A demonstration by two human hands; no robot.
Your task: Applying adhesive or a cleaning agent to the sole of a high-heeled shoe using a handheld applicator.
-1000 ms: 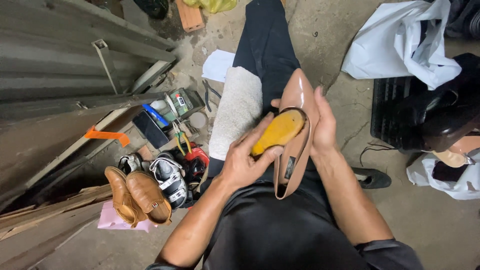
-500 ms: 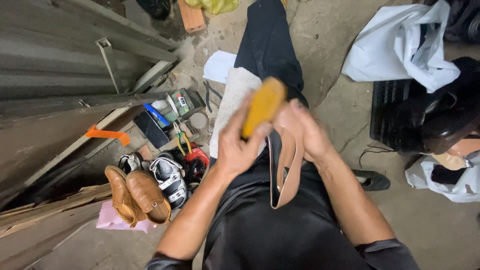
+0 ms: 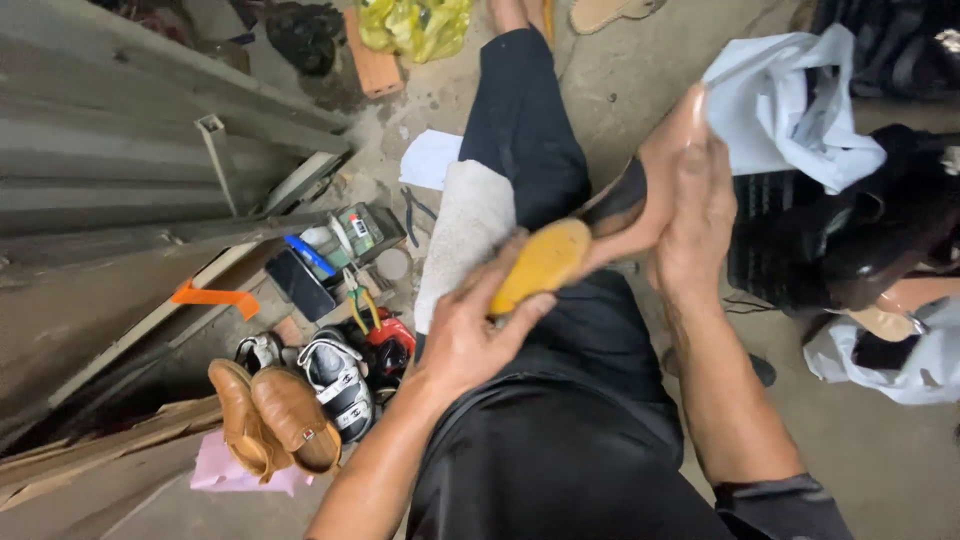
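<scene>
Tan shoe piece [image 3: 640, 215] across the lap, left hand [image 3: 475, 330] gripping its yellow end [image 3: 542, 262], right hand [image 3: 695, 215] clasping the upper end

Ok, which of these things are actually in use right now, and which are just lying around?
In use:
left hand
yellow brush
right hand
tan shoe
white cloth on the knee

Lying about:
brown shoes
sneakers
pliers
white bag
brick
</scene>
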